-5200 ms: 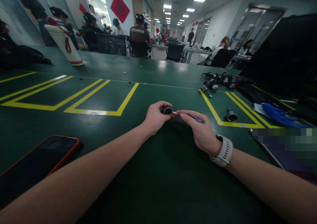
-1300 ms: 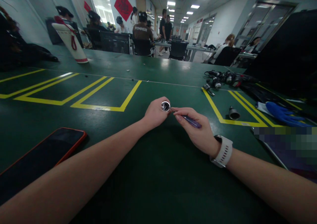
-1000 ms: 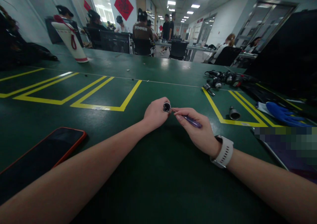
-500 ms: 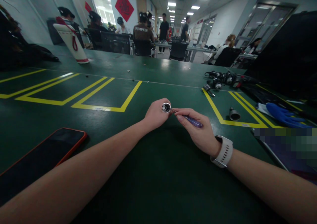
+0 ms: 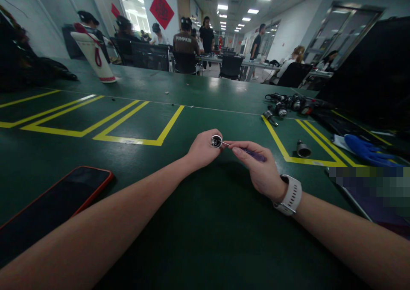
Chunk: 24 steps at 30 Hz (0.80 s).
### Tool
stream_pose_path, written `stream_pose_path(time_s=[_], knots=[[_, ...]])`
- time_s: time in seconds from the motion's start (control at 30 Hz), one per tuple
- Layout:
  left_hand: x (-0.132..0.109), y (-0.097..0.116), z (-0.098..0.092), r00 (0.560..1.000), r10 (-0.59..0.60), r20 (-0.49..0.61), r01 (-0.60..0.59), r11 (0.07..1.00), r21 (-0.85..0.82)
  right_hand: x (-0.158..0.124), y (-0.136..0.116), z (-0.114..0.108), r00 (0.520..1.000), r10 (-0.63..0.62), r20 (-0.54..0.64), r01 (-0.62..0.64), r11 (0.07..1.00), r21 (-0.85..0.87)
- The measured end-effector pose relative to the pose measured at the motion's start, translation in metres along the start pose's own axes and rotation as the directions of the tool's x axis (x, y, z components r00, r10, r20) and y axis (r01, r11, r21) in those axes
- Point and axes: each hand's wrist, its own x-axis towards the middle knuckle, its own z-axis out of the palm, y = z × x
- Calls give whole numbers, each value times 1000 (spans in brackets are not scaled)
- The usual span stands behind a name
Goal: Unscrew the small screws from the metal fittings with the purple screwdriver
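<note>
My left hand (image 5: 203, 148) is closed around a round metal connector (image 5: 216, 141), its silver rim and dark insert facing me. Most of the connector's body is hidden in the fist. My right hand (image 5: 253, 162) grips a small screwdriver (image 5: 254, 154) by its translucent purple handle. The thin shaft points left, and its tip reaches the connector's open face; whether it touches something inside I cannot tell. Both hands are above the green table (image 5: 192, 221).
A metal connector shell (image 5: 303, 149) stands on the right, with several cabled connectors (image 5: 282, 106) behind it. Blue gloves (image 5: 368, 149) lie farther right. An orange-cased phone (image 5: 64, 200) is at left, a white-and-red cup-shaped container (image 5: 95, 57) farther back. Yellow tape marks the table.
The screwdriver and my right hand have shifted slightly right, and more of the shaft shows across the connector's face. My left hand has barely moved. In the background, standing people have moved.
</note>
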Motion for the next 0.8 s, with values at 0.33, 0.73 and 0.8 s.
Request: stream_pose_path(time_s=[0.33,0.73,0.8], knots=[[-2,-1,1,1000,18,-7,-17,996,83,1,-3,2,996,47,-76,-40,994,100],[-3,0,1,999,36,4,-36,976,215,4,-4,3,989,133,-59,-124,982,144],[-2,0,1,1000,31,0,-31,982,189,5,-5,4,984,163,-69,-149,974,171]])
